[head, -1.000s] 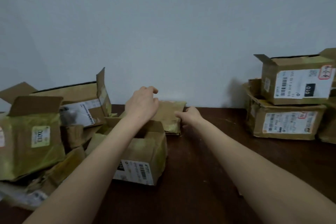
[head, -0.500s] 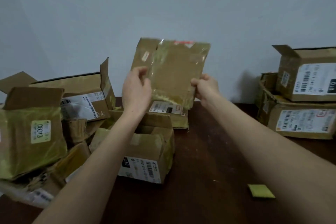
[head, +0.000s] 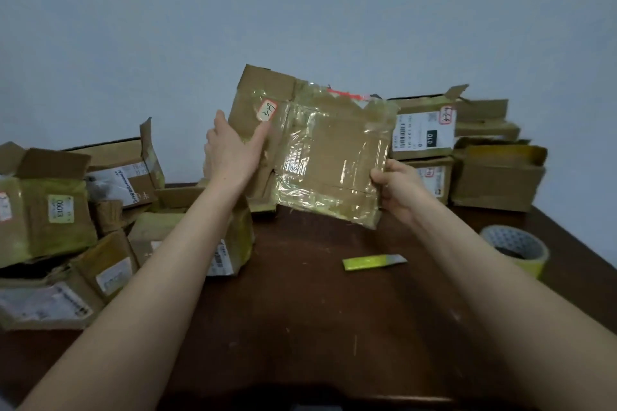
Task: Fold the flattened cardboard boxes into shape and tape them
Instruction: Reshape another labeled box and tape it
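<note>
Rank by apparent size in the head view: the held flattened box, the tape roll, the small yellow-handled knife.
1. flattened box, largest, though nearer the camera.
2. tape roll.
3. yellow-handled knife, smallest.

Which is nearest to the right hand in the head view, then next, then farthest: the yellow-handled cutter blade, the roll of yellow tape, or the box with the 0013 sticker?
From the right hand:
1. Yellow-handled cutter blade, on the dark table just below the hand.
2. Roll of yellow tape, at the table's right edge.
3. Cardboard box with the 0013 sticker, far left pile.
</note>
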A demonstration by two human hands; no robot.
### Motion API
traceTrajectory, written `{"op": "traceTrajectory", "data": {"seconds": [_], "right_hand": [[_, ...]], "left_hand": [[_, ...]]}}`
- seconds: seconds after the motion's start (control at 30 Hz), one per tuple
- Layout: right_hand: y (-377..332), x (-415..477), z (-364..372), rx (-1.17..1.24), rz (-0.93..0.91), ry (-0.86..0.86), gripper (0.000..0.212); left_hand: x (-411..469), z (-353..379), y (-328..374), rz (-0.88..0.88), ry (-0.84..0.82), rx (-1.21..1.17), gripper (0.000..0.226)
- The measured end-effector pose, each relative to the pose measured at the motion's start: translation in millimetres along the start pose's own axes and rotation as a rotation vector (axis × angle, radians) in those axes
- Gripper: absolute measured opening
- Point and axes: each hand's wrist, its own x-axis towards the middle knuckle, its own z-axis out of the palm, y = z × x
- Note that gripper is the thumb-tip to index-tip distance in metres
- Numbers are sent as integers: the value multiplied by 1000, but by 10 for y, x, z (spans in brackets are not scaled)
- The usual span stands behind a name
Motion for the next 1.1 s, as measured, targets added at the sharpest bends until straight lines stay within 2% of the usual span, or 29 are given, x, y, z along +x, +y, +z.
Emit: {"op": "traceTrajectory", "data": {"seconds": [0.17,0.3,0.5,0.57,0.63,0.77,0.87,0.97,1.1], "right_hand": [[312,-443,-351,-120,57,12,19],[602,-547,-495,-316,-3,138,16],[629,-454,-574,-512,-137,355,23],[571,-473,-605,-503,-160,306,26],[484,-553,-640,-456,-209,181,36],[414,-739,-572,-456,-355,26,78],[587,-836,-392,-524,-432,-33,95],[682,-889,-313,-614,-509,-50,103],[603,-927,-312,-739,-571,-80,115]], "left_hand": [[-669,66,-47,30,-35,148,89],[-1043,228,-384,-51,-150,101,96],[-1049,501,-514,-141,-291,-141,108],[-954,532,-481,-156,-281,-212,111],[-869,504,-461,-147,-269,-254,111],[-928,426,-463,-70,-383,-368,128],[-1065,378,-490,-11,-391,-462,108],[-1170,233,-602,-7,-363,-507,112],[-1211,103,-720,20,-330,-563,106]]}}
